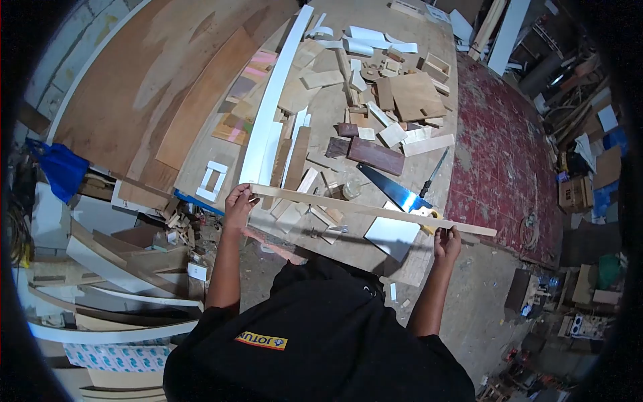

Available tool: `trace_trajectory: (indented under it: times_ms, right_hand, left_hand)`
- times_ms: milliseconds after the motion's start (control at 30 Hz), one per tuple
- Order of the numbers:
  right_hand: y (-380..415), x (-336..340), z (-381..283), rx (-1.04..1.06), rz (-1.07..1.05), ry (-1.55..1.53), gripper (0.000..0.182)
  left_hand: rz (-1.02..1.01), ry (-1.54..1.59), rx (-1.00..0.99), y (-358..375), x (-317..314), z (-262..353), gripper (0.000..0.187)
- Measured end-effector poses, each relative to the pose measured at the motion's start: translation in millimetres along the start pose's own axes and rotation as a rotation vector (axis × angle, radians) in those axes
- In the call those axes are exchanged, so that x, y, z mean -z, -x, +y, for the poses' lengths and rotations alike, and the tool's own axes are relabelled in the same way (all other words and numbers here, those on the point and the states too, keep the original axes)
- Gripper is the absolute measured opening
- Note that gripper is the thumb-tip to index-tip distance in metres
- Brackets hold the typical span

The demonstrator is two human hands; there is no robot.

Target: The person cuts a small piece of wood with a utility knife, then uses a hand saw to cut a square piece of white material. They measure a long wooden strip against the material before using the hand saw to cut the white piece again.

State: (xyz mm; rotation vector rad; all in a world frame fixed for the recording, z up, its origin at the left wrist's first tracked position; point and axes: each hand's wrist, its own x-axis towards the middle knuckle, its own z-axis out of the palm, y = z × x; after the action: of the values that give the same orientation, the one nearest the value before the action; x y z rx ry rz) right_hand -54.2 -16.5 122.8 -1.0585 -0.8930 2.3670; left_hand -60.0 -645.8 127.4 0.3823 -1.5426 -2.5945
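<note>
In the head view, a long wood strip (362, 208) spans the gap between the hands, above the near part of the surface (375, 13). The left hand (238, 206) pinches one end between thumb and bent fingers. The right hand (447, 244) has its fingers curled up at the near edge, holding the strip inward of its other end, which juts out past the hand. How firmly the right fingers grip is hard to make out.

The strip passes in front of the saw (392, 187), hiding part of its handle, and overlaps the far edge of a white panel (394, 239). What the jar (350, 190) contains is too small to tell. Dark rounded borders cut off the room's corners, and the black shirt (315, 315) covers the floor below it.

The strip is pale, flat, narrow and straight. The saw's blade is shiny, tapering metal; the panel is smooth and angular. A long white board (276, 97) slants away beyond the left hand, near a small rectangular frame (213, 181). Farther off lie blocky offcuts (415, 97) and a dark reddish block (376, 156). Brown plywood (134, 74) with streaky grain leans at left; the red flooring (502, 154) at right looks scuffed.
</note>
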Motion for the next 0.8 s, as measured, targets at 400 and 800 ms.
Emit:
trace_trajectory:
  times_ms: [400, 800]
  right_hand:
    - [-5, 7, -2, -0.147, 0.051, -0.156, 0.016]
    - [-4, 23, -16, -0.032, -0.022, -0.050, 0.029]
  left_hand:
    - [-0.055, -0.001, -0.033, 8, -9, 3, 0.027]
    - [-0.138, -0.780, -0.167, -3, -25, 25, 0.021]
